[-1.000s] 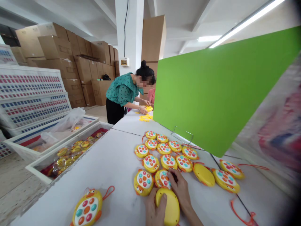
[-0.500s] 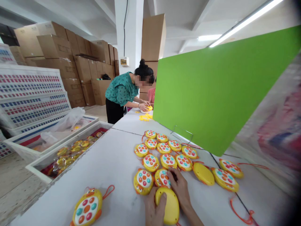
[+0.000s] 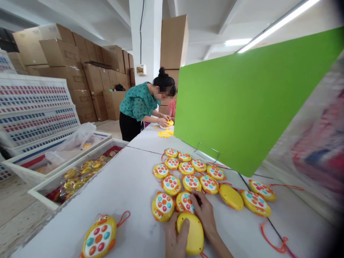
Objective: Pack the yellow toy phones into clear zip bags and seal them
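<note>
My left hand (image 3: 173,234) is closed around a yellow duck-shaped push-button toy (image 3: 191,234), thumb on its plain back, which faces me. Just beyond, the bent fingers of my right hand (image 3: 205,211) are drawn together at the edge of another duck toy (image 3: 185,202) lying button side up. Whether they pinch that toy or something small is hidden. To the left of it lies a similar toy (image 3: 163,206) with pink, orange and teal buttons. A toy lying face down (image 3: 231,197) shows its smooth yellow back to the right of my hands.
Several more duck toys (image 3: 192,183) sit in rows ahead on the white table (image 3: 134,190). One toy (image 3: 99,236) with a red cord loop lies apart at the left. A green board (image 3: 236,111) stands behind. Crates (image 3: 43,193) flank the table; a person (image 3: 142,102) works at the far end.
The view has shifted very slightly. Both hands keep the same pose, and the toy in my left hand stays where it was.
</note>
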Demonstrator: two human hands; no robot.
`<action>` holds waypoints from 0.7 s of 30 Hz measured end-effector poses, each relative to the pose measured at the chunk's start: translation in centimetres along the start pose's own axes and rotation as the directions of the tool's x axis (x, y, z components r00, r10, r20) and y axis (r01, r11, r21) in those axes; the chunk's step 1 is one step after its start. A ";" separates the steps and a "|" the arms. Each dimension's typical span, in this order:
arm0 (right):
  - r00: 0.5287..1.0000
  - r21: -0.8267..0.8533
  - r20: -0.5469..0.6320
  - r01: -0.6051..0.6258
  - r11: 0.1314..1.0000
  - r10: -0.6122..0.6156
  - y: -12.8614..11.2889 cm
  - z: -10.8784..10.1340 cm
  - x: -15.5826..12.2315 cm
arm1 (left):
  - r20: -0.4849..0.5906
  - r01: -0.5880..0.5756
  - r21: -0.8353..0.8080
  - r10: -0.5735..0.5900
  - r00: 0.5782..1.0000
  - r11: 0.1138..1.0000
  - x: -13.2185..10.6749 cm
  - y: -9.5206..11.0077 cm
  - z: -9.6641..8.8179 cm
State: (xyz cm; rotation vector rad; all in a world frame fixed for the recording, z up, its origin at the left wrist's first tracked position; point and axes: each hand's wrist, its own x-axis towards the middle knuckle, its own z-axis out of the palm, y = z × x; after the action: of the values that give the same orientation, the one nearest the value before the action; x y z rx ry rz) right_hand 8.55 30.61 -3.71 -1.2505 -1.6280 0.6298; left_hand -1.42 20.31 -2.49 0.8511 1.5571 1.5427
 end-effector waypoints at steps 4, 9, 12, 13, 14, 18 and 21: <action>1.000 -0.011 -0.001 0.005 1.000 -0.005 0.0 0.0 0.0 | -0.024 0.013 -0.006 -0.013 1.000 1.000 -0.1 0.3 0.0; 1.000 -0.014 -0.002 0.003 1.000 -0.003 0.4 0.1 -0.1 | -0.008 -0.007 -0.011 0.007 1.000 1.000 -0.2 0.6 -0.1; 1.000 -0.014 -0.004 0.001 1.000 -0.001 0.4 0.2 -0.1 | 0.001 -0.006 -0.005 0.006 1.000 1.000 -0.1 0.6 -0.2; 1.000 -0.013 -0.006 0.001 1.000 -0.001 0.4 0.1 -0.1 | 0.005 -0.007 -0.002 0.007 1.000 1.000 -0.1 0.5 -0.2; 1.000 -0.014 -0.006 0.000 1.000 0.000 0.3 0.1 0.0 | 0.004 -0.008 0.002 0.008 1.000 1.000 -0.1 0.4 -0.2; 1.000 -0.017 -0.002 -0.002 1.000 0.002 0.1 0.1 0.0 | 0.000 -0.016 0.017 0.016 1.000 1.000 0.0 0.1 -0.1; 1.000 -0.024 -0.001 -0.005 1.000 0.005 0.2 0.1 0.0 | 0.002 0.001 0.010 -0.001 1.000 1.000 0.0 0.1 -0.1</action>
State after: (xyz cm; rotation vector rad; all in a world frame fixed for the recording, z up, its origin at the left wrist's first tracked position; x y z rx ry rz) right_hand 8.55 30.66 -3.96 -1.2722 -1.6364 0.6141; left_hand -1.52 20.27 -2.41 0.8573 1.5643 1.5340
